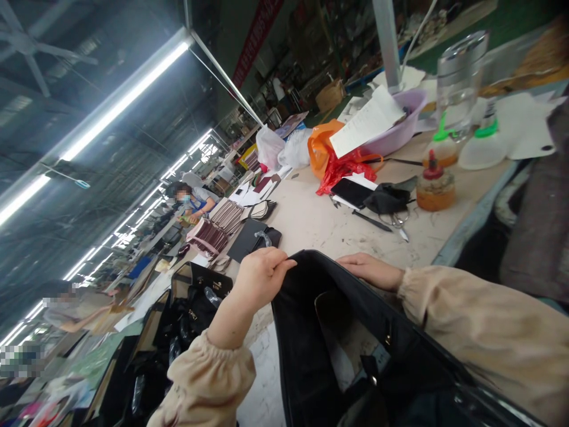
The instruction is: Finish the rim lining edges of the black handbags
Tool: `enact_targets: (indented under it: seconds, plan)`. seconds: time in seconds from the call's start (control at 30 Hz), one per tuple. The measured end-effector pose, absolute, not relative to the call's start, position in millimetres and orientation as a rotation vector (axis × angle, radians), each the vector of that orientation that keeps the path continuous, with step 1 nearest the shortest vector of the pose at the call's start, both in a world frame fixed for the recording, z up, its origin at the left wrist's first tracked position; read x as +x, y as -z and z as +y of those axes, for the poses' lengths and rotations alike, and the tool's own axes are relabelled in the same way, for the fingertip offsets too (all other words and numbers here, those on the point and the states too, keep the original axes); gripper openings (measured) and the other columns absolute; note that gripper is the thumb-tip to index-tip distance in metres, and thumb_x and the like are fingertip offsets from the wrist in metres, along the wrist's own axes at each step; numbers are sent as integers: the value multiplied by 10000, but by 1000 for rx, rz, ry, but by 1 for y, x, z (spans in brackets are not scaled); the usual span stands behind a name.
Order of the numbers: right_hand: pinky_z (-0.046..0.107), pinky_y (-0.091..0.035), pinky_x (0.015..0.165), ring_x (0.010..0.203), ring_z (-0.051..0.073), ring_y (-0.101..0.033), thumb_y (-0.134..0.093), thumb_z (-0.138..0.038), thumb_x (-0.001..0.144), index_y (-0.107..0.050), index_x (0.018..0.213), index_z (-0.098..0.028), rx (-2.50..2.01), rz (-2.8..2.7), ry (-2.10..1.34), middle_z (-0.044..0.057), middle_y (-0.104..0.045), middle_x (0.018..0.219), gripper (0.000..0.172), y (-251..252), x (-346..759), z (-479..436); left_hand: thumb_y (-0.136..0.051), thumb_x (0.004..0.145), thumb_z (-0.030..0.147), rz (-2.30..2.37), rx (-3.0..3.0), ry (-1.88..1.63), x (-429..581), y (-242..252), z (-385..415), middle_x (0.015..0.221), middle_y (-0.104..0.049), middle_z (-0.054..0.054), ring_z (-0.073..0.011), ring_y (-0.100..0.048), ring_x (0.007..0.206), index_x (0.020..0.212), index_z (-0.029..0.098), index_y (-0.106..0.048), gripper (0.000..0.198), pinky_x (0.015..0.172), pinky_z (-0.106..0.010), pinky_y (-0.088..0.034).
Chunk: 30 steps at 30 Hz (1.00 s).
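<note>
A large black handbag (296, 332) lies tilted before me, its mouth facing up so that the dark lining and some light material inside show. The fingers of my left hand (263, 276) pinch the bag's far left corner. Along the outside of its right wall rests my right hand (371, 270), fingers stretched out and partly hidden behind the edge. Small metal fittings glint on the bag's rim. Both my arms wear loose beige sleeves.
On the bench (311, 219) lie a phone (352, 193), scissors (398, 222), an amber glue bottle (435, 191) and a purple basin (400, 133). More black bags (195, 308) crowd the left, near stacked maroon pieces (208, 237). A co-worker (195, 201) sits farther along.
</note>
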State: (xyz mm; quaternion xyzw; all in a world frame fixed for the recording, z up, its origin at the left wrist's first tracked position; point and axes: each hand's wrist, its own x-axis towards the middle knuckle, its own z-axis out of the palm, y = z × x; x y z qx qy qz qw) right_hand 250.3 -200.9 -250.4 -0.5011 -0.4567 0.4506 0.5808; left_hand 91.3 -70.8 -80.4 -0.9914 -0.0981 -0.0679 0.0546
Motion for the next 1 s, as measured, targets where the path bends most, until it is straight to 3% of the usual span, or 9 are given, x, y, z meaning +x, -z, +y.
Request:
enact_targets:
  seconds: [0.13, 0.3, 0.43, 0.57, 0.73, 0.8, 0.9, 1.0]
  plan:
    - [352, -453, 812, 885, 220, -578, -516, -590, 770, -705, 906, -169, -1156, -1076, -1037, 50, -674, 869, 481, 250, 250, -199, -420, 881, 299, -292, -2991, 242, 95, 83, -68, 527, -434, 20, -95, -423, 526, 520, 170, -424, 384, 537, -234, -288]
    - [324, -459, 769, 853, 208, -575, -518, -585, 770, -711, 844, -176, -1128, -1076, -1014, 37, -665, 834, 459, 250, 249, -197, -429, 872, 348, -490, -3103, 321, 94, 90, -65, 493, -327, 43, -77, -364, 489, 499, 166, -362, 420, 506, -222, -265]
    - [287, -441, 693, 764, 168, -556, -497, -584, 786, -687, 881, -158, -1118, -1080, -1088, 40, -648, 831, 475, 251, 250, -198, -375, 885, 430, -900, -3258, 482, 87, 91, -62, 510, -467, 23, -97, -456, 513, 571, 160, -507, 435, 511, -214, -336]
    - [269, -412, 638, 678, 145, -525, -480, -609, 781, -658, 835, -132, -1163, -1087, -1103, 27, -596, 709, 513, 253, 250, -202, -244, 917, 453, -949, -3418, 465, 73, 75, -63, 704, -653, -47, -152, -596, 690, 734, 140, -639, 536, 662, -252, -441]
    - [271, -416, 650, 697, 156, -538, -471, -622, 780, -678, 816, -148, -1192, -1154, -1052, 33, -618, 743, 518, 258, 251, -205, -596, 759, 448, -619, -3104, 160, 66, 59, -71, 770, -669, -25, -165, -612, 731, 854, 182, -637, 286, 699, -260, -441]
    - [272, -418, 661, 697, 154, -539, -473, -617, 783, -684, 840, -146, -1201, -1174, -1056, 30, -621, 750, 519, 259, 251, -205, -628, 740, 421, -539, -2982, 79, 68, 60, -73, 782, -666, -19, -163, -611, 723, 900, 201, -619, 272, 671, -254, -431]
    - [271, -418, 666, 693, 150, -537, -483, -603, 785, -686, 903, -143, -1227, -1210, -1043, 26, -626, 750, 517, 263, 252, -206, -560, 800, 393, -466, -2786, -46, 75, 66, -73, 735, -641, -27, -166, -595, 683, 790, 197, -599, 200, 596, -249, -384]
    - [272, -424, 684, 709, 154, -552, -486, -601, 785, -687, 947, -149, -1252, -1235, -1031, 33, -646, 783, 521, 266, 254, -206, -455, 865, 370, -380, -2725, -68, 80, 73, -69, 640, -596, -30, -149, -558, 604, 640, 179, -543, 308, 560, -246, -342]
